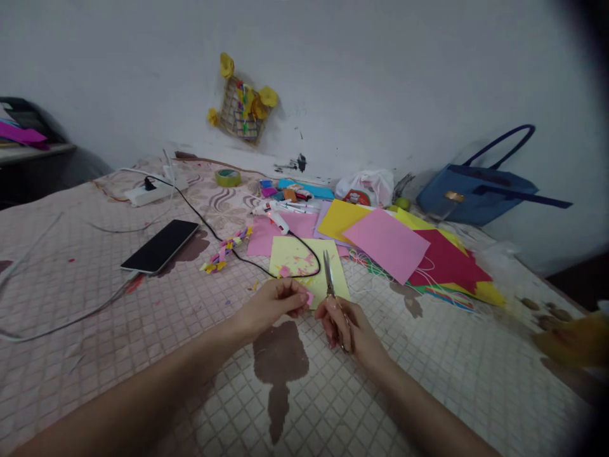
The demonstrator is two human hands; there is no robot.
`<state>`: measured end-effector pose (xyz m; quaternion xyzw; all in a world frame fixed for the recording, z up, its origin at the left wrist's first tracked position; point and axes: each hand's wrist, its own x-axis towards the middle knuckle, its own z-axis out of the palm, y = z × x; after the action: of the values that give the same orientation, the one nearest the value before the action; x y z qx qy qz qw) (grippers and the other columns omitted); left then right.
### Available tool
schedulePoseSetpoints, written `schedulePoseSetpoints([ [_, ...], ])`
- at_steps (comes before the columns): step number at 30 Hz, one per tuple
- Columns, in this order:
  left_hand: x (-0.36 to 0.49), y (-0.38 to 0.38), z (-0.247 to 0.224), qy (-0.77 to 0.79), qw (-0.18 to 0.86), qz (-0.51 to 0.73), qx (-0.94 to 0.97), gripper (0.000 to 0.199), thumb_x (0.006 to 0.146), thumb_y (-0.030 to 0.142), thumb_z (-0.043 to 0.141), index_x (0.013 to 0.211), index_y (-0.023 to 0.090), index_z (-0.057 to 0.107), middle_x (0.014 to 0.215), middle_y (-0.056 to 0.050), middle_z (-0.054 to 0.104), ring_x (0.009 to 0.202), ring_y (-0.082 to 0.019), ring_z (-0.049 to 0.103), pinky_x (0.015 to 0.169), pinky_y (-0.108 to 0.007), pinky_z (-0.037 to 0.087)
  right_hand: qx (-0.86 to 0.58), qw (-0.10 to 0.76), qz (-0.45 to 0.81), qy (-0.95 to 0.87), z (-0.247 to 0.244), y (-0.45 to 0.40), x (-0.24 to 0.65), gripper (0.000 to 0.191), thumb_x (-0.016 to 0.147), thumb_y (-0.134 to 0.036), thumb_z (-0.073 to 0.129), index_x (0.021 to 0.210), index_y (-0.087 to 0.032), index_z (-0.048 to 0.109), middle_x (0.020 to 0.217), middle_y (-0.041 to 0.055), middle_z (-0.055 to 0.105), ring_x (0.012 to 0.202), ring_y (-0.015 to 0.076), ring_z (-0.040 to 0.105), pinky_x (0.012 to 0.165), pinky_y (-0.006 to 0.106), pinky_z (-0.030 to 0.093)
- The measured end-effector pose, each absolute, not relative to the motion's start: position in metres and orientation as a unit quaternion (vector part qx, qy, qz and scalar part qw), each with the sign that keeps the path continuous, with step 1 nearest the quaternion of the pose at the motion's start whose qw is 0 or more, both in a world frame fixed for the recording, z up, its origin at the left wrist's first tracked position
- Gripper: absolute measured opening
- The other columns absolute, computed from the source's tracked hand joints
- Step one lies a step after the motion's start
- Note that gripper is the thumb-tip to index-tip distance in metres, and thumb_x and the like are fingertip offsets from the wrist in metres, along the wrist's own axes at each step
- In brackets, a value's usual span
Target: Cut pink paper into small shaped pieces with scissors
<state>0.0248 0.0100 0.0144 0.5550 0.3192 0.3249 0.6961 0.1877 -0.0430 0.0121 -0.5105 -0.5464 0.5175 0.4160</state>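
Observation:
Between the fingertips of my left hand [283, 300] is a small piece of pink paper [309, 298]. My right hand [343, 322] is closed round the handles of metal scissors [328, 274], whose blades point away from me and look nearly together. Just beyond both hands lies a pale yellow sheet [337, 254] strewn with pink and yellow paper scraps [284, 271]. A white glue gun [278, 221] rests behind it on a pink sheet [259, 235], its black cord looping over the yellow sheet. To the left lies a strip of colourful paper pieces [226, 251].
A tablet-like device [160, 246] with a cable lies left, near a white power strip [155, 190]. Coloured sheets [387, 242] and white string [368, 270] spread right. Green tape [228, 177] and a blue bag [476, 190] stand at the back by the wall.

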Motion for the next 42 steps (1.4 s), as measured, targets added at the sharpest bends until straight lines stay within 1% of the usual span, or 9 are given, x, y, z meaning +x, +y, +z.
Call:
schedulePoseSetpoints([
  [3,0.023,0.013,0.015,0.327,0.695,0.353,0.534,0.022,0.072,0.033,0.058,0.073,0.011,0.054,0.067,0.0,0.055,0.058,-0.007,0.049,0.058,-0.02,0.039,-0.52,0.382,0.522,-0.558,0.01,-0.046,0.187,0.04,0.08,-0.051,0.04,0.068,-0.015,0.052,0.044,-0.0064,0.037,0.036,0.0064,0.035,0.036,0.018,0.029],
  [6,0.021,0.015,0.016,0.336,0.706,0.37,0.502,0.022,0.071,0.033,0.06,0.074,0.011,0.053,0.072,-0.002,0.058,0.063,-0.009,0.053,0.065,-0.024,0.043,-0.527,0.358,0.509,-0.578,0.008,-0.048,0.186,0.041,0.08,-0.051,0.039,0.066,-0.015,0.052,0.041,-0.0072,0.033,0.035,0.0065,0.032,0.035,0.018,0.027],
  [8,0.02,0.016,0.018,0.33,0.717,0.379,0.483,0.022,0.071,0.031,0.061,0.074,0.012,0.053,0.074,-0.003,0.059,0.067,-0.011,0.055,0.069,-0.027,0.045,-0.537,0.346,0.492,-0.591,0.007,-0.048,0.186,0.04,0.08,-0.051,0.039,0.064,-0.016,0.052,0.041,-0.0069,0.033,0.035,0.007,0.033,0.035,0.019,0.026],
  [11,0.018,0.018,0.019,0.32,0.72,0.398,0.47,0.019,0.071,0.029,0.061,0.075,0.012,0.053,0.075,-0.003,0.059,0.069,-0.011,0.056,0.072,-0.028,0.045,-0.546,0.333,0.465,-0.612,0.005,-0.048,0.188,0.04,0.08,-0.049,0.041,0.061,-0.016,0.051,0.045,-0.0052,0.036,0.038,0.0073,0.035,0.035,0.019,0.027],
  [16,0.017,0.02,0.018,0.33,0.715,0.409,0.462,0.017,0.07,0.026,0.061,0.074,0.012,0.052,0.072,-0.001,0.058,0.067,-0.009,0.057,0.071,-0.026,0.045,-0.547,0.315,0.429,-0.646,0.003,-0.048,0.189,0.037,0.08,-0.045,0.042,0.058,-0.016,0.049,0.049,-0.0038,0.039,0.04,0.0074,0.035,0.037,0.019,0.026],
  [23,0.02,0.017,0.018,0.331,0.711,0.412,0.463,0.015,0.072,0.024,0.059,0.074,0.012,0.052,0.072,-0.001,0.057,0.068,-0.009,0.056,0.071,-0.025,0.044,-0.561,0.297,0.398,-0.663,0.004,-0.049,0.189,0.033,0.08,-0.039,0.045,0.056,-0.017,0.046,0.046,-0.0038,0.039,0.039,0.008,0.035,0.037,0.019,0.025],
  [27,0.022,0.014,0.018,0.331,0.71,0.417,0.46,0.015,0.074,0.025,0.058,0.074,0.011,0.052,0.072,-0.002,0.057,0.069,-0.009,0.055,0.071,-0.026,0.045,-0.558,0.291,0.391,-0.671,0.001,-0.048,0.189,0.033,0.081,-0.039,0.044,0.055,-0.018,0.042,0.044,-0.0039,0.039,0.039,0.0084,0.035,0.037,0.019,0.025],
  [33,0.024,0.012,0.016,0.332,0.708,0.433,0.448,0.014,0.073,0.025,0.058,0.074,0.012,0.053,0.072,-0.002,0.056,0.069,-0.01,0.055,0.07,-0.027,0.046,-0.558,0.294,0.379,-0.677,-0.001,-0.048,0.19,0.034,0.081,-0.041,0.043,0.057,-0.018,0.044,0.046,-0.0036,0.04,0.04,0.0083,0.036,0.037,0.019,0.026],
  [42,0.025,0.011,0.017,0.33,0.712,0.44,0.437,0.015,0.072,0.026,0.059,0.074,0.012,0.054,0.073,-0.002,0.057,0.071,-0.011,0.056,0.071,-0.028,0.046,-0.562,0.292,0.373,-0.678,0.002,-0.049,0.187,0.036,0.082,-0.044,0.041,0.057,-0.017,0.042,0.047,-0.0044,0.04,0.04,0.0076,0.036,0.039,0.019,0.028],
])
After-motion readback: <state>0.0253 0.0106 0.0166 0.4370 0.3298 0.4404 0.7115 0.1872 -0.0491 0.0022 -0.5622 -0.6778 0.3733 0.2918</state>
